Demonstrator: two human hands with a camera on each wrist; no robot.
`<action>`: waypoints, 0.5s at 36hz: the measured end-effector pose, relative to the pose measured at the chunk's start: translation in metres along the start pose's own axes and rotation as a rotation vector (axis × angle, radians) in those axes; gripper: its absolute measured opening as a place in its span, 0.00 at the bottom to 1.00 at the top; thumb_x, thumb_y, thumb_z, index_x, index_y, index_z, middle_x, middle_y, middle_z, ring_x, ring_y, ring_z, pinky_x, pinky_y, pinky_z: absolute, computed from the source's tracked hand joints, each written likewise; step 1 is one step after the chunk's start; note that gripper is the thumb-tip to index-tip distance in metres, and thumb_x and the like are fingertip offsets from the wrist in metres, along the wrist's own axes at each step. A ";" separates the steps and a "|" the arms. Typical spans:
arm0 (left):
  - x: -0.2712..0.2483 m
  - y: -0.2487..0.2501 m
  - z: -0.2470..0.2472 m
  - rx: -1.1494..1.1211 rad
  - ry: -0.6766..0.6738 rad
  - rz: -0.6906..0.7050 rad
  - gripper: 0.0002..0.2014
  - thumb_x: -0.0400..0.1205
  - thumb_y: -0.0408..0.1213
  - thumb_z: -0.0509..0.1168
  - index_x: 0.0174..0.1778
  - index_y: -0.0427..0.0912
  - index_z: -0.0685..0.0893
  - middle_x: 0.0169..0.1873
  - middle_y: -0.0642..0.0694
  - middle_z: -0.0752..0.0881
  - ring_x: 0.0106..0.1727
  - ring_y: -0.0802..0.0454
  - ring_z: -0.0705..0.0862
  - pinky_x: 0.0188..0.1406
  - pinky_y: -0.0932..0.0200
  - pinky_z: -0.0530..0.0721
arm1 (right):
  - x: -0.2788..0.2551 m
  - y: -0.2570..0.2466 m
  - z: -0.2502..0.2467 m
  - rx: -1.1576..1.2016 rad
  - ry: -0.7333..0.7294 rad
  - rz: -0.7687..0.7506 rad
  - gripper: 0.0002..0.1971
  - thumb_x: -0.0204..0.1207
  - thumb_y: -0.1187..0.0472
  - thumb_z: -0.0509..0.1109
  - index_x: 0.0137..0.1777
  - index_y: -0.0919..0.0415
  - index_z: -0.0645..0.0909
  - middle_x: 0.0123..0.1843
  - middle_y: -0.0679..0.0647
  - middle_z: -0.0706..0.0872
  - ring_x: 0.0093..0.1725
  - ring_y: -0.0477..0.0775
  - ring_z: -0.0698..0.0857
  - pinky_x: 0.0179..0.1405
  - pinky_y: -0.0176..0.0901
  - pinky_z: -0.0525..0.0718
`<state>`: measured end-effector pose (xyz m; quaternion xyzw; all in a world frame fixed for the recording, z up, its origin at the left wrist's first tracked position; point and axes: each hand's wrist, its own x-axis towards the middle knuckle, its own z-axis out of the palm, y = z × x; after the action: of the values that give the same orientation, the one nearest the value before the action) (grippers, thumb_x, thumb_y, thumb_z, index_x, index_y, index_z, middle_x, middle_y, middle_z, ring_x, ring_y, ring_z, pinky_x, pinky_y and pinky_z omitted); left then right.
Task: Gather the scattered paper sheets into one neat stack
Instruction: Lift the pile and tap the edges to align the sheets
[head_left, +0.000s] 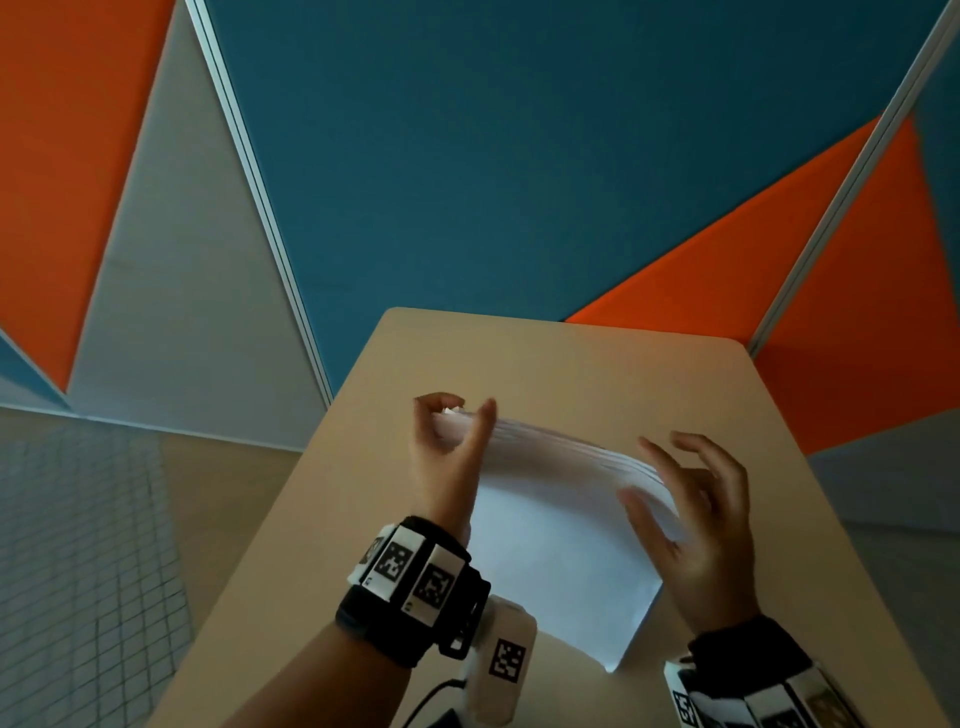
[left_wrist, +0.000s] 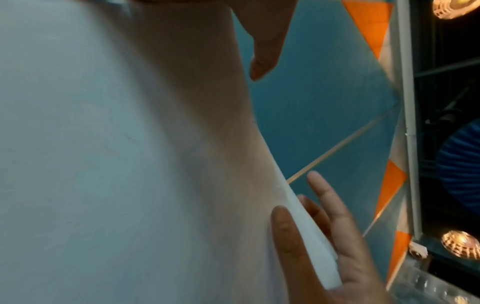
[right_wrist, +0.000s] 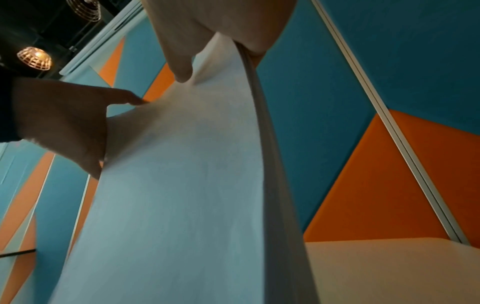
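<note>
A stack of white paper sheets (head_left: 550, 519) stands on its long lower edge on the beige table (head_left: 597, 374), leaning and bowed. My left hand (head_left: 462, 410) grips its upper left corner, thumb on the near face and curled fingers behind. My right hand (head_left: 641, 470) pinches the right edge, with the thumb on the near face and the fingers spread behind. The left wrist view is filled by the paper stack (left_wrist: 116, 164), with the right hand's thumb (left_wrist: 285, 236) pressed on it. In the right wrist view the paper stack (right_wrist: 182, 205) rises between both hands.
Blue, orange and grey partition panels (head_left: 519, 182) stand close behind the table's far edge. A tiled floor (head_left: 78, 519) lies to the left. A white tagged device (head_left: 501, 660) with a black cable sits at the table's near edge by my left wrist.
</note>
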<state>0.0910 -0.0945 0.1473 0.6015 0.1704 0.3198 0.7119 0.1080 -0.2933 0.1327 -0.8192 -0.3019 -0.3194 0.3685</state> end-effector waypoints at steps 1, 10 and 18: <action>-0.002 -0.001 0.000 0.023 -0.010 0.025 0.14 0.68 0.42 0.72 0.42 0.47 0.74 0.37 0.58 0.76 0.37 0.73 0.75 0.39 0.82 0.74 | -0.001 0.000 0.000 -0.019 -0.017 -0.015 0.20 0.73 0.58 0.69 0.64 0.60 0.79 0.62 0.60 0.72 0.49 0.40 0.74 0.58 0.19 0.72; 0.003 -0.002 -0.004 -0.034 0.006 -0.015 0.08 0.77 0.30 0.67 0.40 0.48 0.76 0.34 0.50 0.77 0.31 0.64 0.76 0.32 0.74 0.77 | 0.002 0.003 -0.001 0.057 0.034 0.024 0.14 0.72 0.63 0.71 0.59 0.62 0.84 0.56 0.55 0.79 0.55 0.36 0.78 0.57 0.20 0.75; 0.004 -0.011 -0.032 0.203 -0.356 -0.110 0.25 0.59 0.45 0.76 0.52 0.41 0.86 0.47 0.42 0.90 0.52 0.46 0.88 0.59 0.39 0.86 | 0.001 0.005 -0.010 0.416 0.010 0.467 0.29 0.67 0.68 0.77 0.53 0.30 0.74 0.49 0.19 0.82 0.50 0.32 0.82 0.46 0.17 0.79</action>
<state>0.0768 -0.0691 0.1299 0.7069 0.1058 0.1503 0.6830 0.1097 -0.3038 0.1367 -0.7717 -0.1626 -0.1613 0.5932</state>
